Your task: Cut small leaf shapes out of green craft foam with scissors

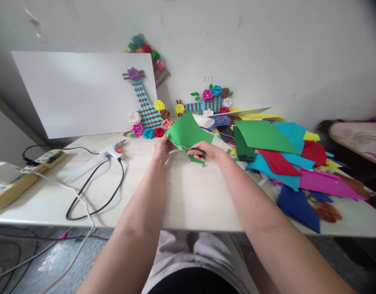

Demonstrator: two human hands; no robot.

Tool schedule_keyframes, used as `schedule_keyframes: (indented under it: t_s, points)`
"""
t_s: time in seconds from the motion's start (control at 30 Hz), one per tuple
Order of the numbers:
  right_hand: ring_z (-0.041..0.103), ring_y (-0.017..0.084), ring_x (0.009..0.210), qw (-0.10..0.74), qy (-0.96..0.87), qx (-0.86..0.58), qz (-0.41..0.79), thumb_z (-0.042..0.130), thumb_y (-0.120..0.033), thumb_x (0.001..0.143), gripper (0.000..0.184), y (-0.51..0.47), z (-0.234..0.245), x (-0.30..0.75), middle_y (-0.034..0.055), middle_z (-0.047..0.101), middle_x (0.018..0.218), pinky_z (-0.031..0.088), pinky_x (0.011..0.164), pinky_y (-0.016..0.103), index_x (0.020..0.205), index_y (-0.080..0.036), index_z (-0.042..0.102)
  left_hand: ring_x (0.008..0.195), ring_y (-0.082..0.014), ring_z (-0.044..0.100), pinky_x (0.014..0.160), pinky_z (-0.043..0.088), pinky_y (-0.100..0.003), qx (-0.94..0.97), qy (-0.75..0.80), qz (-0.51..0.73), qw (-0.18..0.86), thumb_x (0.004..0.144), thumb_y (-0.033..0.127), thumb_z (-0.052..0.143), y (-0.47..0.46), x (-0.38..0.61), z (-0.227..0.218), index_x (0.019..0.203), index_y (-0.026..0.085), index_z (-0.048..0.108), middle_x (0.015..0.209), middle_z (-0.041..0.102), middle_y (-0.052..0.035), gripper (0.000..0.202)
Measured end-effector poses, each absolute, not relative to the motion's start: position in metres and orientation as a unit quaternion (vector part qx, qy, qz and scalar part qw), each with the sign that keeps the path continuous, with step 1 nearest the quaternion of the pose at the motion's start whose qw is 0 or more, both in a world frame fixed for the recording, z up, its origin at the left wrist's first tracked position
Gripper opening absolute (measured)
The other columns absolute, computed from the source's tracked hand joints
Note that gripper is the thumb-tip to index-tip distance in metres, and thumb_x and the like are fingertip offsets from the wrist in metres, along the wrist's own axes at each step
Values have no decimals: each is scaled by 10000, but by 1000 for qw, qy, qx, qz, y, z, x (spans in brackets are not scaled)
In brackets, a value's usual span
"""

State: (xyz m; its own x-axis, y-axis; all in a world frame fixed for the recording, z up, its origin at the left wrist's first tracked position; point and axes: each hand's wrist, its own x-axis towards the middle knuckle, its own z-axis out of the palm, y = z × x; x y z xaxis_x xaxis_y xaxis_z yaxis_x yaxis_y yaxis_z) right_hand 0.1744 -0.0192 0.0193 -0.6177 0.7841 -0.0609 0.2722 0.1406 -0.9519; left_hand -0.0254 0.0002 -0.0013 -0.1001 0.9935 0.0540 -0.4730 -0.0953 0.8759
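My left hand (162, 148) pinches the left edge of a green sheet (189, 128), which looks like felt or paper. Black-handled scissors (199, 152) are in my right hand (208, 150), its fingers closed round the handles. The blades lie along the lower edge of the sheet and point toward my left hand. A narrow green strip (197, 160) hangs below the scissors, partly cut from the sheet. Both hands are just above the white table (188, 196).
A glue gun (111, 152) with a looping black cord and a yellow power strip (28, 175) lie left. Coloured sheets, including a green one (264, 134), pile up at right. Flower-trimmed guitar shapes (146, 108) and a white board (83, 94) stand at the back.
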Motion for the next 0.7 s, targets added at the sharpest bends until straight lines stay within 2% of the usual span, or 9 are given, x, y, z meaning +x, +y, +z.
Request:
schedule_keyframes:
  t_s: [0.23,0.47,0.7]
  points:
    - [350,34,329,272,-720,-378,515,689,-364,668,280,-23,20,171,-43,494,425,269,321,177,611,-116,573,541,-150,600,575,513,-293,373,347,641,575,693,538,561,-1,-27,1,755,180,532,601,609,-20,365]
    - [351,29,324,336,-703,-414,471,755,-439,591,368,-26,19,159,-67,459,410,274,326,177,588,-132,552,516,-156,609,536,498,-276,392,397,587,586,643,346,622,-6,-23,-3,663,159,529,584,631,-55,210]
    - [341,19,308,355,-689,-414,477,775,-456,575,390,-22,15,153,-75,455,416,276,304,167,598,-139,551,538,-127,597,571,495,-263,426,349,607,573,569,248,741,-15,-14,-6,672,146,549,605,640,-32,240]
